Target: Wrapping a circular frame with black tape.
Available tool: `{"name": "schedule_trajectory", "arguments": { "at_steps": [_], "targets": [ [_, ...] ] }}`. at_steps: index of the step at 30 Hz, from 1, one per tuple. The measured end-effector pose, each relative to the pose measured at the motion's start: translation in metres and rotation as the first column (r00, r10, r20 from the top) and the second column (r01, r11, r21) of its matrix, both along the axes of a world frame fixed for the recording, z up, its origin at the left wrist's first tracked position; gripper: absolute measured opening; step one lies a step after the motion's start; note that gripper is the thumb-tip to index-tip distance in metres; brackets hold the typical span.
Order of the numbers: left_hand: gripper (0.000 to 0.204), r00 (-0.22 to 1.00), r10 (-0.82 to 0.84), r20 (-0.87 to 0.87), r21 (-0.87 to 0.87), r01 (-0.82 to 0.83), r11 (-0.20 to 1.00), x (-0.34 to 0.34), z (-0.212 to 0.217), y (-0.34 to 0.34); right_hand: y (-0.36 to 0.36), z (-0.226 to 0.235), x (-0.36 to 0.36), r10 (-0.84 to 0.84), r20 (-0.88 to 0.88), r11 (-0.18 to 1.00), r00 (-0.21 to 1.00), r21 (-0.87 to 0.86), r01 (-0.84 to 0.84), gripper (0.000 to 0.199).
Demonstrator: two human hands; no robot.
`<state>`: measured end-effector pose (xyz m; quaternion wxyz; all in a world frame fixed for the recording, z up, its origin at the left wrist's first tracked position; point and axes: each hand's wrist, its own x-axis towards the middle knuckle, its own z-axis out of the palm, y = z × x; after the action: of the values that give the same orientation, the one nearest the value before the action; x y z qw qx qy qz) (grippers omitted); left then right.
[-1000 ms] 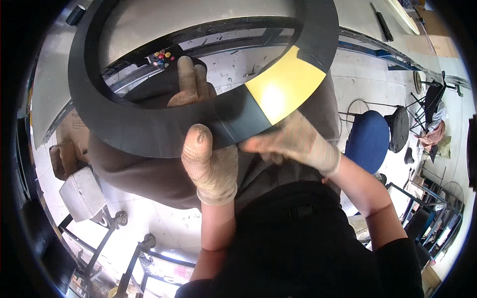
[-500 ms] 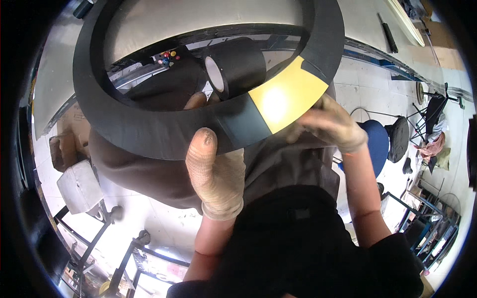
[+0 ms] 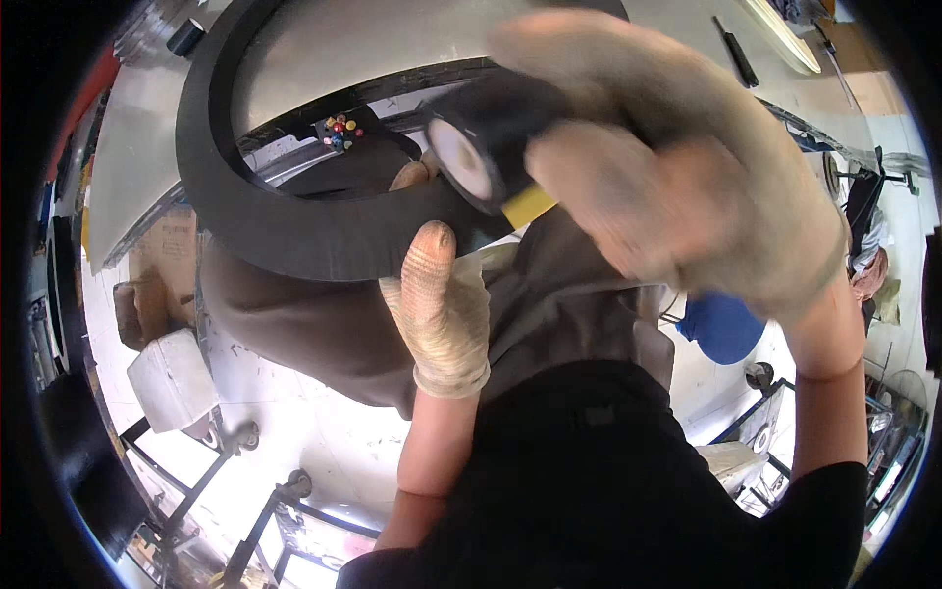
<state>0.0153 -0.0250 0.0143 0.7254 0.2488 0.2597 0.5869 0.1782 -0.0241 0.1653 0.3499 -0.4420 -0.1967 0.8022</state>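
Nearest to me, my right hand [image 3: 687,167] has come up close to the lens since half a second ago, when it sat lower beside the yellow patch; it now fills the upper right, blurred, its gloved fingers curled around a roll of black tape [image 3: 481,137] whose pale core faces me. Just below the roll I see only a small corner of the yellow patch [image 3: 528,204], where earlier a broad yellow stretch showed. My left hand [image 3: 442,304] has kept its place under the big black ring [image 3: 294,221], thumb pressed up against the ring's flat band, the other fingers hidden behind it. The ring is wide, matt and dark, held tilted in front of my brown apron [image 3: 324,334]. Beyond it lies the grey desk [image 3: 392,39].
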Motion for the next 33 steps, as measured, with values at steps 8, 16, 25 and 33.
{"name": "schedule_trajectory", "arguments": {
  "at_steps": [8,16,25,33],
  "targets": [
    [0.080,0.987,0.034,-0.156,0.024,-0.030,0.999,-0.003,-0.008,0.006,-0.033,-0.132,-0.002,0.151,0.504,0.987,0.851,-0.027,-0.159,0.046],
    [0.080,0.998,-0.056,-0.006,-0.115,0.055,0.992,-0.013,-0.003,0.003,0.042,-0.220,0.032,-0.210,0.352,0.882,0.912,0.471,0.021,0.049],
    [0.089,0.965,-0.082,0.247,-0.098,0.109,0.989,0.011,0.000,0.002,-0.017,-0.147,0.105,0.065,-0.079,0.851,0.995,0.525,-0.014,0.054],
    [0.102,0.983,-0.060,0.175,-0.115,0.081,0.990,0.016,0.001,0.005,0.046,-0.053,0.043,0.179,-0.321,0.979,0.930,0.157,-0.134,0.056]
  ]
}}
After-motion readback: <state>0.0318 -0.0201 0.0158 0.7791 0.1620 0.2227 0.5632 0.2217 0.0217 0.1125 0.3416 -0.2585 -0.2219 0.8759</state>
